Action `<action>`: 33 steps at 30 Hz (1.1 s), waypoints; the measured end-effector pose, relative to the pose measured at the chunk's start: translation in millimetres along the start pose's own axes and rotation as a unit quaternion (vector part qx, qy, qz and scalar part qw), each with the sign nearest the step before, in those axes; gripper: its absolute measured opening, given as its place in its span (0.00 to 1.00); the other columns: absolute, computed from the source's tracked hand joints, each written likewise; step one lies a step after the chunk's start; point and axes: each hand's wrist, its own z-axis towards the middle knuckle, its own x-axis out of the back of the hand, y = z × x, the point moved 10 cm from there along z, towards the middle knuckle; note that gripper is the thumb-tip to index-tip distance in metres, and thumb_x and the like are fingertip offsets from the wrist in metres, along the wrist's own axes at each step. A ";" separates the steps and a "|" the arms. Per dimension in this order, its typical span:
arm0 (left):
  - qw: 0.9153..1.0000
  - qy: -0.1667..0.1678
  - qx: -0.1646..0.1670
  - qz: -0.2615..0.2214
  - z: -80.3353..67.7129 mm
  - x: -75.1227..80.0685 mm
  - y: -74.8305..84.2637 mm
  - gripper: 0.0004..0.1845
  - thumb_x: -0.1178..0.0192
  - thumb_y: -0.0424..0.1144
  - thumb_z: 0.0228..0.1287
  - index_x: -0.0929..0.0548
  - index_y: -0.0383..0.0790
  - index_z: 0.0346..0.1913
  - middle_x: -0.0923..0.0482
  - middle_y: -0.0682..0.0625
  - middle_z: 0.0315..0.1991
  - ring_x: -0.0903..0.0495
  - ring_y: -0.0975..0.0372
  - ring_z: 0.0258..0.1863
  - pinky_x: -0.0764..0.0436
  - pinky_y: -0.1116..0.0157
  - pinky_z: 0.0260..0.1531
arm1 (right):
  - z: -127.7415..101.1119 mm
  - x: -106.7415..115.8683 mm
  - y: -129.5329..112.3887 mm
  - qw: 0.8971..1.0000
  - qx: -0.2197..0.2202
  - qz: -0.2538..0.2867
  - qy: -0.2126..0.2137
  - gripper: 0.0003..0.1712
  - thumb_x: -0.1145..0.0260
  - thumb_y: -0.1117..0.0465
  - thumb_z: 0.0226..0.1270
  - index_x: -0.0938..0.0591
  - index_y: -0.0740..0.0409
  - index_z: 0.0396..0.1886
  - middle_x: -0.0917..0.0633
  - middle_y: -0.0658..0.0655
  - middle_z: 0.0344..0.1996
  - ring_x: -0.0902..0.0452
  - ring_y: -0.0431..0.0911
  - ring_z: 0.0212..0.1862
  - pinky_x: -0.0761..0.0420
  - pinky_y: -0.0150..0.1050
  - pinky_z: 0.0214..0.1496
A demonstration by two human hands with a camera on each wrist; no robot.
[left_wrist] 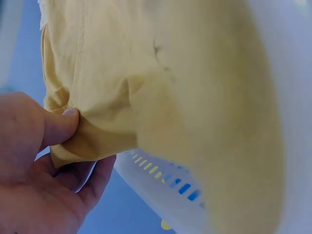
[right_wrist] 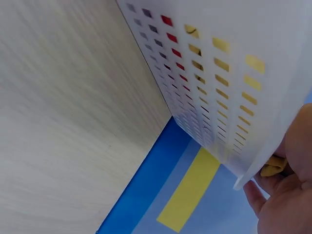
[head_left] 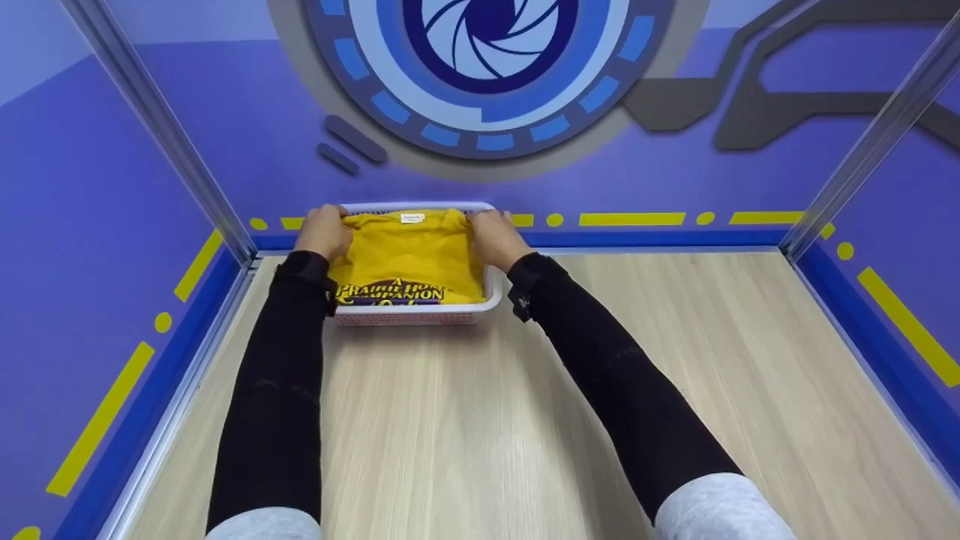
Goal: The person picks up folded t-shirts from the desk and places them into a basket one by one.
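Observation:
A folded yellow T-shirt (head_left: pixel 409 251) with dark printed lettering and a white neck label lies in a white plastic basket (head_left: pixel 491 296) at the back of the table. With thumb and fingers, my left hand (head_left: pixel 326 231) pinches the shirt's far left corner, plain in the left wrist view. My right hand (head_left: pixel 496 236) is at the shirt's far right corner. In the right wrist view a bit of yellow cloth (right_wrist: pixel 274 166) shows between its fingers, beside the basket's rim (right_wrist: pixel 248 178). The shirt hides most of the basket's inside.
The basket stands on a light wood tabletop (head_left: pixel 420 405), close to the purple back wall (head_left: pixel 247 120). Metal frame posts (head_left: pixel 161 112) rise at the corners. Through the basket's side holes, red and dark patches show below the yellow.

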 end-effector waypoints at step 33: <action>0.986 -0.117 -0.018 0.121 -13.8 -62.1 8.7 0.37 0.46 0.45 0.80 0.36 0.28 0.84 0.42 0.26 0.85 0.37 0.34 0.84 0.37 0.40 0.85 | -14.3 -39.5 -44.0 0.990 0.077 -0.086 -0.083 0.21 0.42 0.53 0.88 0.13 0.65 0.47 0.10 0.64 0.51 0.10 0.58 0.54 0.11 0.52 0.64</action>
